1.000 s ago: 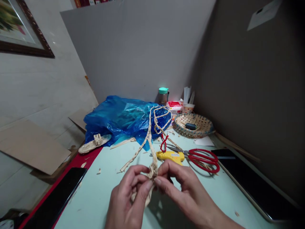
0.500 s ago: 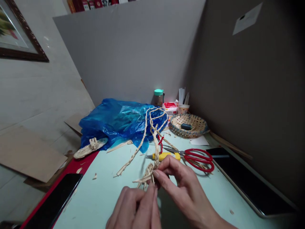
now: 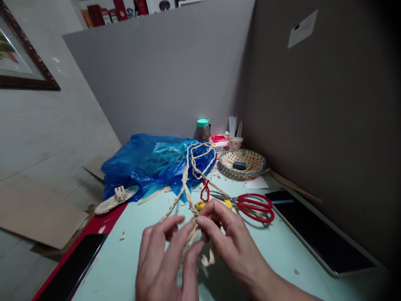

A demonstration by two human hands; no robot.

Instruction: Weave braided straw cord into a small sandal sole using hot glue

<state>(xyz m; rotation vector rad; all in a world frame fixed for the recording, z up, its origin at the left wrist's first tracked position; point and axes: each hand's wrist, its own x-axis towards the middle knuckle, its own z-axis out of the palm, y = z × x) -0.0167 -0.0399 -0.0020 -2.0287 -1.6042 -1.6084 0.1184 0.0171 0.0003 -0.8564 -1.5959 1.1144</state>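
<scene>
A pale straw braid (image 3: 189,193) runs from the blue bag down to my hands. My right hand (image 3: 230,236) pinches its lower end between thumb and fingers. Close by on the left, my left hand (image 3: 169,259) has its fingers apart, beside the braid's loose strands; whether a strand touches its fingertips I cannot tell. Long thin braided cords loop over the bag behind. Just past my right hand lie a yellow-handled tool (image 3: 228,204), partly hidden, a twisted red tie (image 3: 205,191) and red-handled scissors (image 3: 255,207).
A blue plastic bag (image 3: 150,163) lies at the back left, with a small woven straw sole (image 3: 115,200) before it. A woven basket (image 3: 242,165) holds a dark spool. Phone (image 3: 75,267) at left, tablet (image 3: 316,234) at right. A lidded jar (image 3: 203,130) stands behind.
My left hand has opened and its fingers have spread away from the strands. The braid now leans to the left above my right hand, which keeps its pinch. The view has shifted slightly.
</scene>
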